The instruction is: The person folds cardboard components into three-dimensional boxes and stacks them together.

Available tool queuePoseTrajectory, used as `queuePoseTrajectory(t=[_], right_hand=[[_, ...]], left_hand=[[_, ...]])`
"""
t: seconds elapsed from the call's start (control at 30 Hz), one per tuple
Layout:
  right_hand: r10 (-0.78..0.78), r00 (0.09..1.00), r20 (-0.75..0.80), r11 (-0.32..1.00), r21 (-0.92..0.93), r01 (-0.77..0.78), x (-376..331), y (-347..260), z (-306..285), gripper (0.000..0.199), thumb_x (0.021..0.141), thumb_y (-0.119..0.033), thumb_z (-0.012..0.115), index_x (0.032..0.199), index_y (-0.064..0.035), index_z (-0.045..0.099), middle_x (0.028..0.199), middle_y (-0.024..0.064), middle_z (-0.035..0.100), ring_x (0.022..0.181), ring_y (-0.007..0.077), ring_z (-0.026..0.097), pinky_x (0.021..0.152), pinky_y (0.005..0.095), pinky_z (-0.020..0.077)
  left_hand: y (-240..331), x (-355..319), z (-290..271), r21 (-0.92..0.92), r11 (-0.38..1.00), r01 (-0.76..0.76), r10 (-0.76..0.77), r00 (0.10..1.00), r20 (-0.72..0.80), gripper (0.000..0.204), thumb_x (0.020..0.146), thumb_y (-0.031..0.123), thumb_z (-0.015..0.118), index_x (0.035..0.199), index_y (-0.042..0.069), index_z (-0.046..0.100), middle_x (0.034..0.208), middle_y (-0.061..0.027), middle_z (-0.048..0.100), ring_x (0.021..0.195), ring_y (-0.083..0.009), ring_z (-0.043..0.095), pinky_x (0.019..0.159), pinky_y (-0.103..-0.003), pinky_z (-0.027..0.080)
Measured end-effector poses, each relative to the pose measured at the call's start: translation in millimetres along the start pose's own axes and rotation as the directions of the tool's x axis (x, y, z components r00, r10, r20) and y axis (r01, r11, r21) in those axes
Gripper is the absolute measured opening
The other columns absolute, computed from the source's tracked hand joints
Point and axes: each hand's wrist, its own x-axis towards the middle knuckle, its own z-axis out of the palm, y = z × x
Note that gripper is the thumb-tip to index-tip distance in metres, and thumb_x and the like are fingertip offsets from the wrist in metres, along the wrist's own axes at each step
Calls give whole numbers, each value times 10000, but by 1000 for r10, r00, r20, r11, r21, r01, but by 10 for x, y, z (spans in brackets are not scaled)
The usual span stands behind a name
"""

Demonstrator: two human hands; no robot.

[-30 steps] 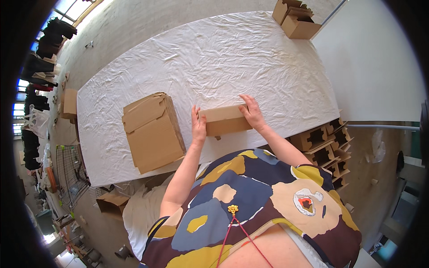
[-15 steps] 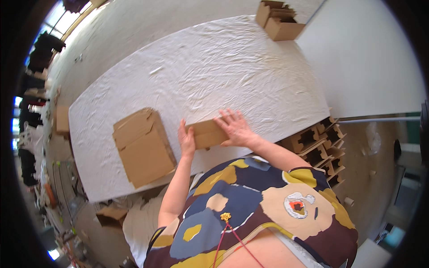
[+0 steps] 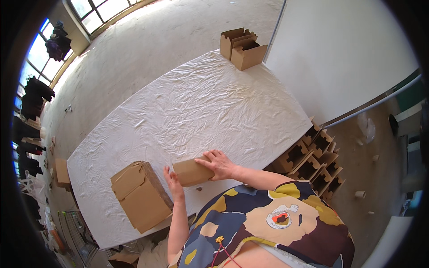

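Observation:
A small brown cardboard box [image 3: 190, 172] sits between my hands near the close edge of the table. My right hand [image 3: 219, 165] grips its right end, fingers over the top and thumb at the near side. At the box's left end, my left hand [image 3: 174, 183] is held with its fingers stretched out and apart; whether they touch the cardboard I cannot tell. To the left lies a stack of flat, folded cardboard blanks [image 3: 142, 196], close to my left forearm.
A wrinkled white cloth [image 3: 178, 120] covers the table. Open cardboard boxes [image 3: 248, 56] stand at its far right corner. Several more boxes [image 3: 310, 167] are stacked beside the right edge. A large white panel [image 3: 344, 53] rises at the right, and clothes [image 3: 33, 98] hang far left.
The view has shifted, so table and boxes appear lower. The small box looks tilted a little, and my left fingers have opened away from its end. My right hand stays on it.

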Motion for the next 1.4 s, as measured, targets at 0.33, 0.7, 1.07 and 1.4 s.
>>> queuePoseTrajectory(t=[0.33, 0.7, 1.07, 1.4], right_hand=[[830, 418, -370, 540, 720, -435, -35, 2474, -924, 1021, 574, -301, 877, 1469, -111, 423, 1334, 199, 565, 1229, 344, 547, 1058, 431, 447], [967, -252, -19, -86, 913, -399, 275, 4090, -1947, 1126, 670, -388, 854, 1543, -167, 179, 1453, 256, 297, 1298, 427, 425, 1042, 491, 452], [958, -285, 38, -164, 887, -432, 779, 4688, -1876, 1128, 713, -488, 838, 1553, -204, 141, 1520, 210, 205, 1315, 401, 413, 834, 569, 567], [986, -157, -55, -4, 935, -356, 841, 4421, -1954, 1029, 756, -456, 820, 1552, -245, 202, 1450, 192, 312, 1209, 371, 512, 660, 462, 618]], left_hand=[[-9, -144, 145, 195, 978, 81, -72, 996, -55, 598, 1024, 372, 534, 1495, 49, 360, 1497, -125, 373, 1215, -252, 456, 1071, -392, 367], [38, -236, 627, 340, 932, 128, -125, 992, -32, 502, 956, 131, 583, 1424, 21, 441, 1424, -143, 427, 1242, -299, 469, 1062, -406, 390], [207, -228, 805, 362, 905, 222, -204, 975, -88, 512, 923, 78, 606, 1407, 9, 452, 1407, -145, 441, 1223, -297, 478, 1056, -397, 396], [71, -217, 869, 405, 903, 141, -144, 989, -23, 502, 886, 41, 635, 1371, 30, 502, 1380, -132, 477, 1245, -263, 470, 1052, -375, 399]])
